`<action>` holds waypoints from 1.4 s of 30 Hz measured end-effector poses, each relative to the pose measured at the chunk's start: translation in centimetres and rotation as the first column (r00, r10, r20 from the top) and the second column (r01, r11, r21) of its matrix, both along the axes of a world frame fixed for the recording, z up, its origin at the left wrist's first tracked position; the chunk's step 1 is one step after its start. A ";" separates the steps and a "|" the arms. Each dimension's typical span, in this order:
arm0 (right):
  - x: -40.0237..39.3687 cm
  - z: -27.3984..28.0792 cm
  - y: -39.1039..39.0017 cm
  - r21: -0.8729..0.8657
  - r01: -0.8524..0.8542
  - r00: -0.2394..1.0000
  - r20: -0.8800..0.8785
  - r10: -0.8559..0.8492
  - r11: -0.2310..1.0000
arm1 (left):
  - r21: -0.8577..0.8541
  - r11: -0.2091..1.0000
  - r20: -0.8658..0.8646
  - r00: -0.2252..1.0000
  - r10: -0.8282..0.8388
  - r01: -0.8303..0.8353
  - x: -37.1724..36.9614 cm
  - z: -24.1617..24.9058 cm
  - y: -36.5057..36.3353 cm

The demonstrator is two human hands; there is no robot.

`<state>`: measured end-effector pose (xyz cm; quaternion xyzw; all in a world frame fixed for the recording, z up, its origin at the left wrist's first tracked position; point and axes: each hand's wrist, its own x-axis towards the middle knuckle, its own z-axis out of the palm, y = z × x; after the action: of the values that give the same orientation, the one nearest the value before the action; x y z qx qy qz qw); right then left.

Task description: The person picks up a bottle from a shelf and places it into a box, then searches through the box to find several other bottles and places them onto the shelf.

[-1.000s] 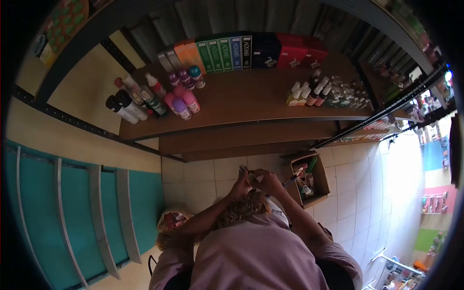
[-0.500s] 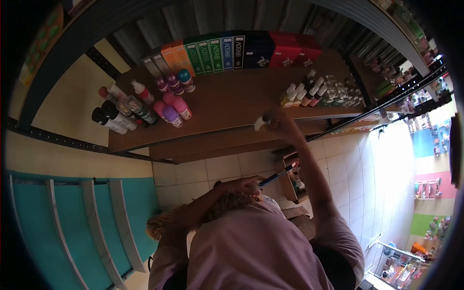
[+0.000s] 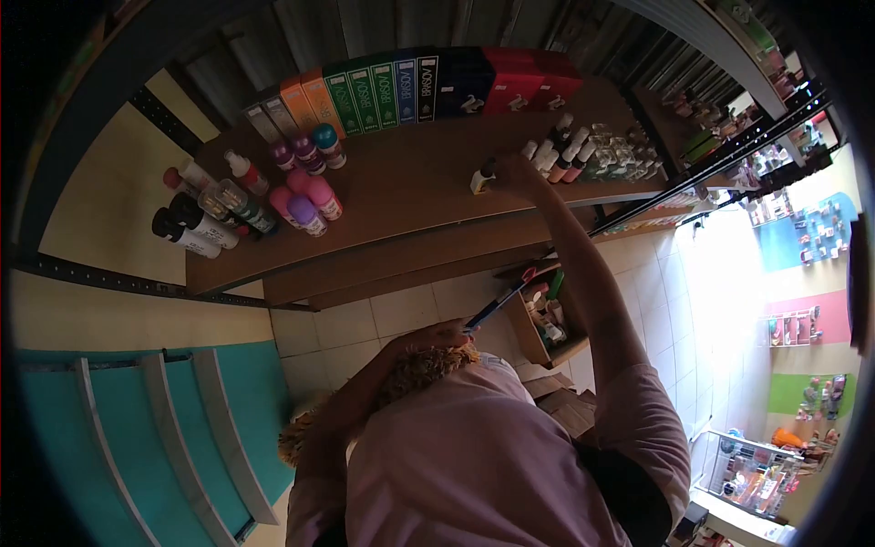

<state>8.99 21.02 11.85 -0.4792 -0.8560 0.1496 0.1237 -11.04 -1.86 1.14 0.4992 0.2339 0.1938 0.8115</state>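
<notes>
My right hand [image 3: 518, 176] reaches over the front of the brown shelf [image 3: 410, 182], fingers closed round a small pale-and-yellow bottle [image 3: 479, 182]. The bottle stands at or just above the shelf board; contact is hard to tell. Right of that hand is a group of white-capped bottles [image 3: 567, 159]. Near my body, my left hand [image 3: 445, 334] grips a duster by its dark blue handle [image 3: 497, 305], which ends in a red loop. Shaggy tan duster strands [image 3: 424, 369] hang below this hand.
Boxes [image 3: 383, 96] line the shelf's back. At its left stand pink and purple roll-ons [image 3: 305, 202] and several spray bottles [image 3: 196, 223]. Clear bottles [image 3: 629, 155] crowd the right end. Below sits an open carton of goods [image 3: 550, 319] on the tiled floor [image 3: 346, 314].
My right hand has moved from in front of the shelf edge to over the board, bringing the small bottle along. The left hand still holds the duster. The view has shifted slightly.
</notes>
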 end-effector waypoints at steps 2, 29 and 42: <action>0.2 -0.3 0.3 0.007 -0.003 1.000 -0.021 0.004 1.000 | -0.019 1.000 -0.007 1.000 0.008 -0.008 -0.1 0.7 -0.1; -0.9 4.7 -0.3 0.312 -0.380 0.899 0.346 0.268 0.871 | -0.067 0.997 -0.033 0.999 -0.042 0.039 0.7 1.6 0.6; 0.2 4.7 0.7 0.205 -0.372 0.862 0.439 0.255 0.905 | -0.109 0.994 -0.056 0.998 -0.015 0.008 0.2 0.6 -0.1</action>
<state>9.19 21.71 16.59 -0.3297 -0.9422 -0.0578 -0.0139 -10.82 -1.91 1.73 0.4609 0.2641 0.1618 0.8317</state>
